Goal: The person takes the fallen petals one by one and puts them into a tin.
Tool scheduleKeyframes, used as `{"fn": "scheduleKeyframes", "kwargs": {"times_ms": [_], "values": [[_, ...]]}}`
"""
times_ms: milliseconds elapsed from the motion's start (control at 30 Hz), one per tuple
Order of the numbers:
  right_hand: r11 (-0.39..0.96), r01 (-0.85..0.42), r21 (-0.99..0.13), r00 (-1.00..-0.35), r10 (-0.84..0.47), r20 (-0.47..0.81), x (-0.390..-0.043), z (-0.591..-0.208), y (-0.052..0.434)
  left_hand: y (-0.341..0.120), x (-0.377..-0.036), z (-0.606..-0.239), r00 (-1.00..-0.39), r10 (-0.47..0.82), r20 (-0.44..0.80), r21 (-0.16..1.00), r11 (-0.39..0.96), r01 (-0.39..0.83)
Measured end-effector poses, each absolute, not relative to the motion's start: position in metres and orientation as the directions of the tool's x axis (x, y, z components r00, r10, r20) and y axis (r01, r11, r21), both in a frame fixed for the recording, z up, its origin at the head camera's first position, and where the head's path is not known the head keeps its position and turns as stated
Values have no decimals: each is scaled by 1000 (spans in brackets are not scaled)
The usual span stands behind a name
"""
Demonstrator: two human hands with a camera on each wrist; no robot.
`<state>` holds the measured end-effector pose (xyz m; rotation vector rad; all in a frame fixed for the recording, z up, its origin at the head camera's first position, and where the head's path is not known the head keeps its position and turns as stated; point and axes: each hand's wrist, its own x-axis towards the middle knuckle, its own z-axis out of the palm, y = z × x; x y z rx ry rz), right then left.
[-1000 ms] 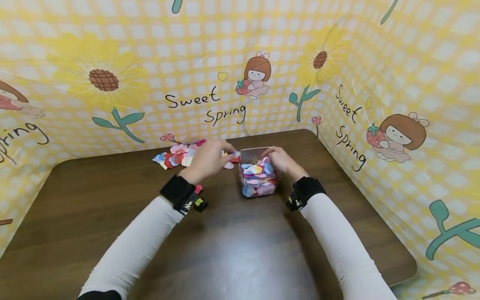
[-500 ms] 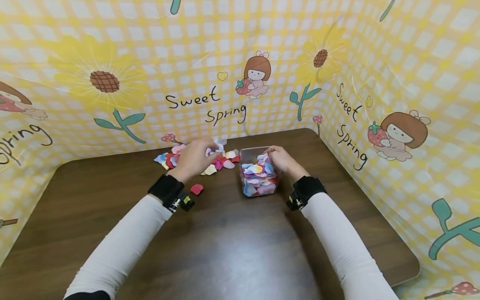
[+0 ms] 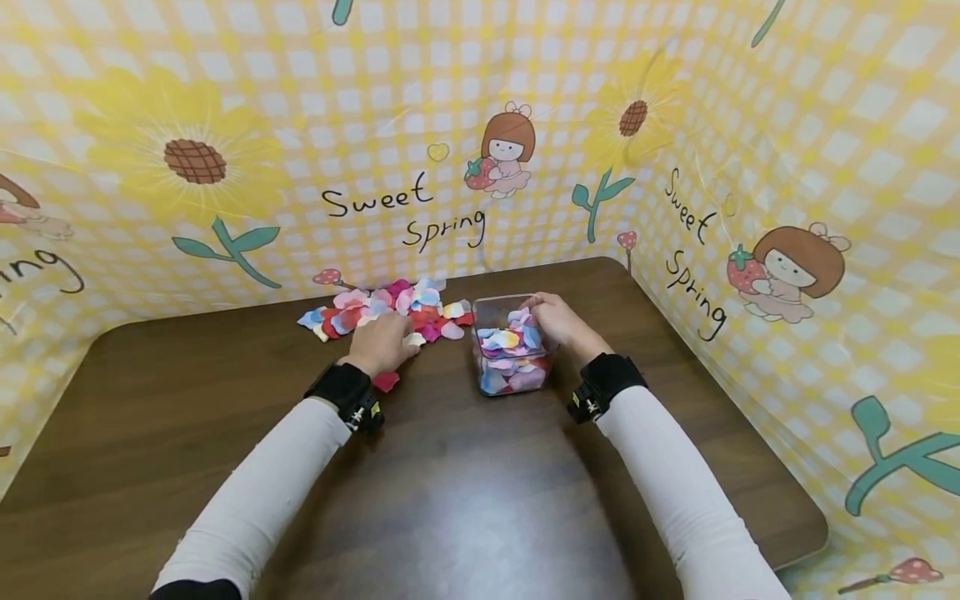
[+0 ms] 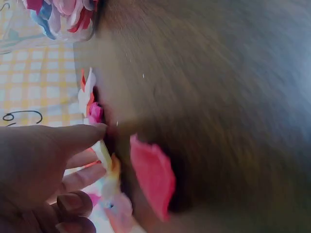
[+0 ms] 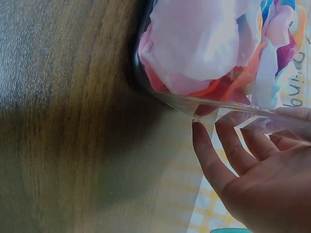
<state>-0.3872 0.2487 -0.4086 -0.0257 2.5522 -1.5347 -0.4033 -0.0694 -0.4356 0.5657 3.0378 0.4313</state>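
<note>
A clear plastic box (image 3: 491, 312) stands on the table, partly filled with fabric flower petals (image 5: 194, 43) in pink, blue, red and white. My right hand (image 3: 558, 321) holds the box at its right side, fingertips against the outer wall in the right wrist view. Left of the box, my left hand (image 3: 380, 343) is low at the front of a loose petal pile (image 3: 427, 317), thumb and fingers apart. One pinkish-red petal (image 4: 153, 174) lies by itself on the wood close to that hand. A cream petal (image 3: 414, 339) shows beside its fingers.
The brown wooden table (image 3: 450, 500) has a rounded far right corner. Behind and to the right hangs a yellow checked cloth (image 3: 375, 125) printed with flowers and lettering, close to the table's edges.
My left hand has moved away from the box, leftward over the pile, then down toward its near edge. The right hand and the box stay in place.
</note>
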Motion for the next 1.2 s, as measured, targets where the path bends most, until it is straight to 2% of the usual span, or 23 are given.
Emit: {"fn": "scheduleKeyframes", "kwargs": {"times_ms": [300, 567, 767, 967, 1067, 1200], "values": [[476, 83, -875, -989, -72, -133, -389, -410, 258, -78, -398, -433, -917, 393, 72, 308, 866, 395], [461, 88, -883, -986, -86, -143, -386, -416, 252, -79, -397, -443, -928, 372, -17, 282, 892, 352], [472, 72, -878, -987, -96, -132, -386, -413, 248, -84, -403, -440, -930, 367, -30, 393, 860, 327], [456, 83, -886, -988, -78, -133, -385, -410, 248, -80, -392, -404, -909, 413, 61, 504, 773, 385], [458, 75, -886, -988, -84, -127, -385, -409, 249, -63, -384, -374, -887, 433, 160, 538, 715, 446], [450, 68, -890, -988, -95, -124, -385, -407, 247, -28, -376, -346, -856, 462, 231, 558, 658, 505]]}}
